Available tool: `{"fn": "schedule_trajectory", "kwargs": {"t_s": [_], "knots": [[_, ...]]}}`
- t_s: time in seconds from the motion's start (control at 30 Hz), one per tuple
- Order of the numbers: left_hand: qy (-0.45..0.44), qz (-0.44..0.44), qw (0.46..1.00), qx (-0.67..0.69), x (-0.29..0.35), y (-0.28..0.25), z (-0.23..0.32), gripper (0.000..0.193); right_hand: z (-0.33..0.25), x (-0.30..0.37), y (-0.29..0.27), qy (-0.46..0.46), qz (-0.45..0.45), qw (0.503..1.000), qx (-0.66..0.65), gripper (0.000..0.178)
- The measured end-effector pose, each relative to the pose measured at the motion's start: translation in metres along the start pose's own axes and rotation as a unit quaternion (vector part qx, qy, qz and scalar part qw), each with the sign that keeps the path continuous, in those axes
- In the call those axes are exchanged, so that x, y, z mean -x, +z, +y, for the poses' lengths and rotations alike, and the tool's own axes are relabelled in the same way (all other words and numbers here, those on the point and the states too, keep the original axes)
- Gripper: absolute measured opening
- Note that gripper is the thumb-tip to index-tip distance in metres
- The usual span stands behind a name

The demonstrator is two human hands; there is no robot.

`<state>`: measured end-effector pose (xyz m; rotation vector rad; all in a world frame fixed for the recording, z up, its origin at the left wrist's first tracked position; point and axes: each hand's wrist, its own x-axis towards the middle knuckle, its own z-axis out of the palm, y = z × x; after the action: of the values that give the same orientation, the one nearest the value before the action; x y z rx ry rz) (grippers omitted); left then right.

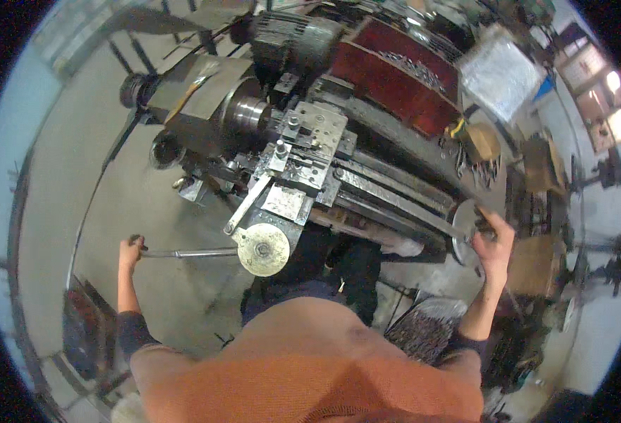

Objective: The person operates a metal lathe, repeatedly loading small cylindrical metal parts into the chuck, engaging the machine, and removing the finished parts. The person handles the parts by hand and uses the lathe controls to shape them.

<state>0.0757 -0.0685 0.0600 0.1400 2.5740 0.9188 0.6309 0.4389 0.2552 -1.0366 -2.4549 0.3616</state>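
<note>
A metal lathe-like machine fills the middle. My left hand (132,251) is closed round the far-left end of a long metal lever (197,253). That lever runs to a pale round disc (263,249) at the machine's front. Over at the right end of the bed, my right hand (494,238) grips the edge of a round handwheel (460,231); its fingertips are partly hidden. Between the hands sits the slide block (321,127) with a bolted tool post (280,149) and a flat metal handle (248,204). A shiny cylindrical spindle (250,114) stands to its left.
Behind the bed is a red tray (388,88) holding small metal pieces. A brush (192,90) lies on the headstock beside a motor (296,39). At the right are a plastic-wrapped package (501,70) and a cardboard box (481,143). A bag of dark parts (427,328) sits low right.
</note>
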Motion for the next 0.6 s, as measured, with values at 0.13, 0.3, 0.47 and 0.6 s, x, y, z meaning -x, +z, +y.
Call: {"fn": "schedule_trajectory", "kwargs": {"t_s": [0.13, 0.3, 0.47, 0.6], "knots": [[-0.024, 0.046, 0.989, 0.138, 0.023, 0.018, 0.006, 0.026, 0.182, 0.057, 0.012, 0.191, -0.035, 0.975, 0.110, 0.058], [0.002, 0.076, 0.984, 0.162, -0.010, 0.033, -0.008, 0.024, 0.334, 0.164, -0.009, 0.320, -0.204, 0.891, 0.248, 0.051], [-0.010, 0.094, 0.978, 0.186, 0.005, 0.025, -0.009, 0.027, 0.314, 0.171, 0.017, 0.432, -0.143, 0.833, 0.314, 0.037], [-0.103, 0.138, 0.952, 0.251, 0.043, 0.029, -0.006, 0.029, 0.222, 0.175, 0.021, 0.502, -0.147, 0.805, 0.281, 0.034]]}}
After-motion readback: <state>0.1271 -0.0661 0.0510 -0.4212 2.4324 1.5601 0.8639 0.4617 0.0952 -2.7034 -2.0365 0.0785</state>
